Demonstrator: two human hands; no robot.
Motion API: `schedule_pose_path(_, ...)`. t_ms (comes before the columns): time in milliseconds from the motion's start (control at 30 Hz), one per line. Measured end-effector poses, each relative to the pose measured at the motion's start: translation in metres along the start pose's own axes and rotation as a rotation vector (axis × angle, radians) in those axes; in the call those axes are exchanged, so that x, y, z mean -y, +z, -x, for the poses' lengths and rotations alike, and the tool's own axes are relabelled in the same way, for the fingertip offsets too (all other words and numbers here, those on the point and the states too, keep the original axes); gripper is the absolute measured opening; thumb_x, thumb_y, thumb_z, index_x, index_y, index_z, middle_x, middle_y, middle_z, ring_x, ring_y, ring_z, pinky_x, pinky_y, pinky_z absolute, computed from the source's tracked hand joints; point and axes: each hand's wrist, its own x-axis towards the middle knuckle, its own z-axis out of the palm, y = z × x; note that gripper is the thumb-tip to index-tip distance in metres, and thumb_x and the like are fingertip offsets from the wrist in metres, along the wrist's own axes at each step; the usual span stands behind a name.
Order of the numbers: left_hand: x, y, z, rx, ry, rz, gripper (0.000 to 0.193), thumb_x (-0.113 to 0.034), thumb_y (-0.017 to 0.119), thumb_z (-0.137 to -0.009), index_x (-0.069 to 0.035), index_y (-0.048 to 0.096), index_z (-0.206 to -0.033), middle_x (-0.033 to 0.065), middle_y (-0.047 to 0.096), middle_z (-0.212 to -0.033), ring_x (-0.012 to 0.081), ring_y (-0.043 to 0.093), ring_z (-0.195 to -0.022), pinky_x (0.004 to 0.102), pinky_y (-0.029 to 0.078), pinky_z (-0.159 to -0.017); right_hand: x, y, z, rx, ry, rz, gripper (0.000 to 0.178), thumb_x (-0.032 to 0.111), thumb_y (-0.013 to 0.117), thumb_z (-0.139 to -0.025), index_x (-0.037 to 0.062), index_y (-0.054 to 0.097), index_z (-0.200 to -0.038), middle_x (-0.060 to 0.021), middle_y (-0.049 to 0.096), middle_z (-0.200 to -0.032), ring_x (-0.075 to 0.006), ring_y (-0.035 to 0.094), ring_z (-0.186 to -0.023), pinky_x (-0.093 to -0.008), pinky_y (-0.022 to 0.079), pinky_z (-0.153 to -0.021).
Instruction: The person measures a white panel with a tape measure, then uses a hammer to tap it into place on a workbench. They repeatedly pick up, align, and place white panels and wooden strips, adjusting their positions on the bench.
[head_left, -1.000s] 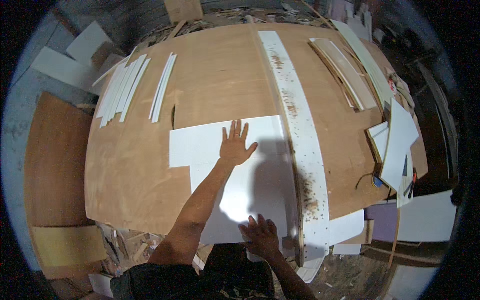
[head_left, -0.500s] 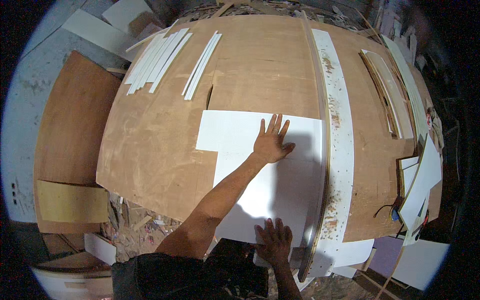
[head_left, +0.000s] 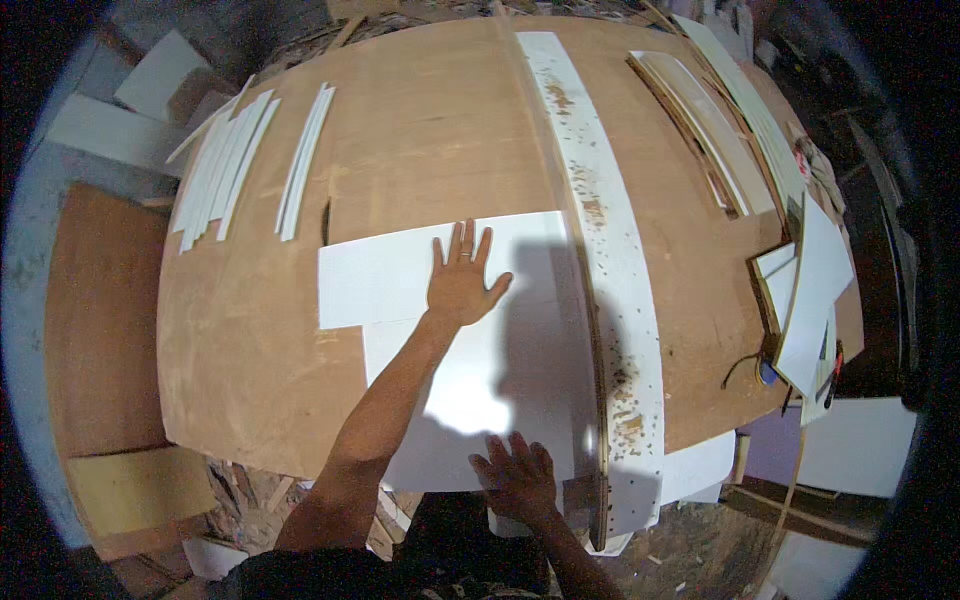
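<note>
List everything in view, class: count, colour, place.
Tabletop: one, brown, centre.
Notched sheet: one, white, centre.
Speckled board: one, white, right of sheet.
Strips: several, white, tabletop's far left.
Layered boards: several, brown and pale, far right.
Offcuts: several, white, right edge.
Tall panel: one, brown, left.
Short panel: one, yellowish, lower left.
Purple panel: one, purple, lower right.
Pale panels: several, white, upper left, lower right.
Floor scraps: uncountable, mixed, lower left.
Clothing: black, bottom.
Left hand: one, flat on sheet.
Right hand: one, sheet's near edge.

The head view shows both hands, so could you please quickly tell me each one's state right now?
Left hand: open, spread flat on the white board, grasping nothing.
Right hand: open, at the board's near edge, grasping nothing visible.
</note>
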Motion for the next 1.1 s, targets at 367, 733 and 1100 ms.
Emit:
schedule_pose_path(367,0.006,0.002,-0.015,0.008,0.001,0.013,0.088,-0.066,0.042,-0.099,-0.008,0.022,-0.162,0.0226,0.012,-0.169,0.0379,0.01,-0.157,0.0624,0.01,-0.124,-0.008,-0.001,-0.017,-0.046,-0.02,-0.18,0.061,0.048,0.068,-0.086,0.0271,0.057,-0.142,-0.0104,0.046,-0.155,-0.0403,0.042,-0.141,-0.0641,0.034,-0.11)
schedule_pose_path(733,0.015,-0.001,-0.034,0.031,-0.019,0.024,0.088,-0.065,0.042,-0.099,-0.007,0.021,-0.162,0.0232,0.012,-0.169,0.037,0.008,-0.158,0.0619,0.01,-0.124,-0.017,0.02,-0.033,-0.157,-0.033,0.024,0.072,0.071,0.065,-0.084,0.0344,0.057,-0.145,-0.0049,0.032,-0.167,-0.0327,0.025,-0.154,-0.0583,0.021,-0.12)
schedule_pose_path(1100,0.032,0.001,-0.076,-0.001,-0.032,0.013,0.087,-0.067,0.04,-0.099,-0.011,0.021,-0.163,0.0207,0.013,-0.169,0.0344,0.009,-0.158,0.0594,0.008,-0.125,-0.036,-0.007,-0.073,-0.112,-0.029,-0.119,0.072,0.072,0.063,-0.085,0.0266,0.061,-0.14,-0.0074,0.043,-0.158,-0.0362,0.03,-0.15,-0.0646,0.024,-0.117)
